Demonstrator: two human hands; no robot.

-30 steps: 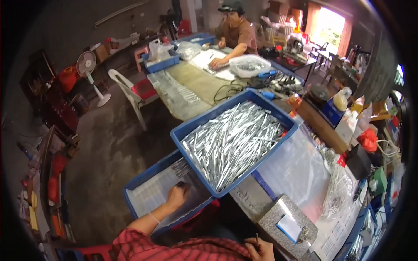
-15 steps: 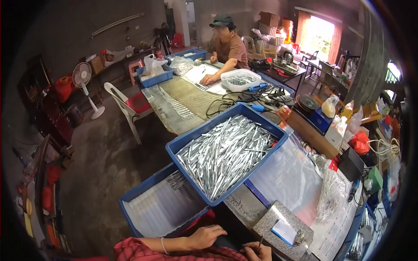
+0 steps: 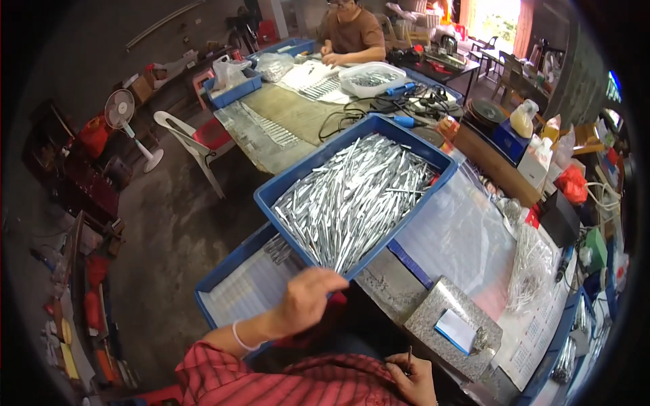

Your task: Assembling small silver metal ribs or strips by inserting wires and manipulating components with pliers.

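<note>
My left hand (image 3: 308,298), in a red plaid sleeve with a pale bracelet at the wrist, is raised at the near corner of a blue plastic tray (image 3: 406,235). Its fingers are smeared by motion, so their grip is unclear. The tray is heaped with thin silvery metal strips (image 3: 352,203). Low at the front, my right hand (image 3: 414,380) is closed on a thin dark rod (image 3: 409,357) that points upward. A second blue tray (image 3: 206,312) sits lower to the left, partly under the first, with a translucent sheet and several strips inside.
A granite block (image 3: 450,321) carrying a small white pad (image 3: 456,330) lies right of my hands, beside a clear plastic sheet (image 3: 460,237). Across the worktable (image 3: 291,111) sits a person (image 3: 352,37). A white chair (image 3: 193,145) and a fan (image 3: 122,111) stand left.
My left hand has risen from my lap to the near corner of the full tray. My right hand keeps the rod. The view has tilted down, and the person opposite has drawn their hands together.
</note>
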